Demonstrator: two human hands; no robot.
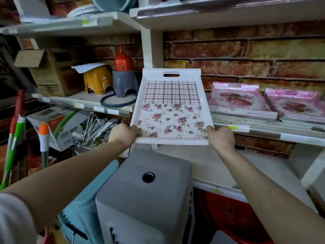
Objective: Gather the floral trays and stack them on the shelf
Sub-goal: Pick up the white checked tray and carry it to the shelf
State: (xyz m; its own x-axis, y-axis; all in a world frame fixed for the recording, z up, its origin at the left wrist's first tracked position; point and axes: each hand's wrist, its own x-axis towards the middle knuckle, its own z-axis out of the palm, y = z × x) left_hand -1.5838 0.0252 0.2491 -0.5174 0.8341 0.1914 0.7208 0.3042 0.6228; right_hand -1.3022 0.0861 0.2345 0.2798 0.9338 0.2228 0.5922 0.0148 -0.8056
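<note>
Person holds 1 white floral tray (173,110) out toward the shelf (267,128), near corners pinched: left hand (123,133) and right hand (221,137) each have a closed grip on its front rim. Tray sits tilted in the air, left of 2 stacks of pink rose trays (239,101) already lying on the shelf. Step looks like placing: next move likely needs a shift right and a level set-down onto a stack, w/ edges lined up. Tray is flat, rectangular, glossy plastic, w/ slot handle at far end; base is half check grid, half small purple flowers. Grey box-like bin (146,191) sits below.
</note>
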